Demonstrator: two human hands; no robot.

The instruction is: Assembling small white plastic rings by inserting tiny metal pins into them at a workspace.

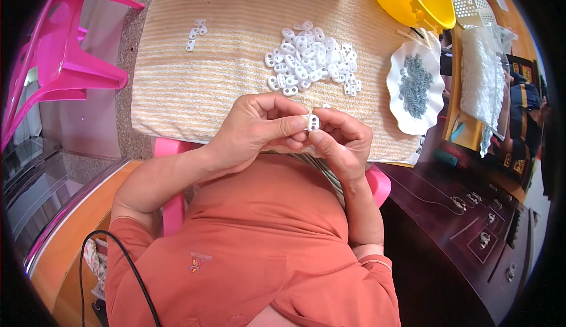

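Observation:
Between my two hands, just above the near edge of the towel-covered table, is a small white plastic piece with holes (313,123). My left hand (262,123) pinches its left side between thumb and fingers. The thumb and fingertips of my right hand (342,138) close on its right side. Beyond my hands lies a loose pile of similar white oval pieces (309,56), each with holes. Off to the left on the towel rests a small group of white pieces (197,32). A white scalloped dish (433,106) on the right holds many small grey metal screws (417,82).
The striped towel (168,85) covers the table. A yellow basin (401,2) stands at the far right, beside a perforated white basket (471,0). Further right lies a clear bag of white pieces (483,79). A pink plastic chair (76,56) stands at left.

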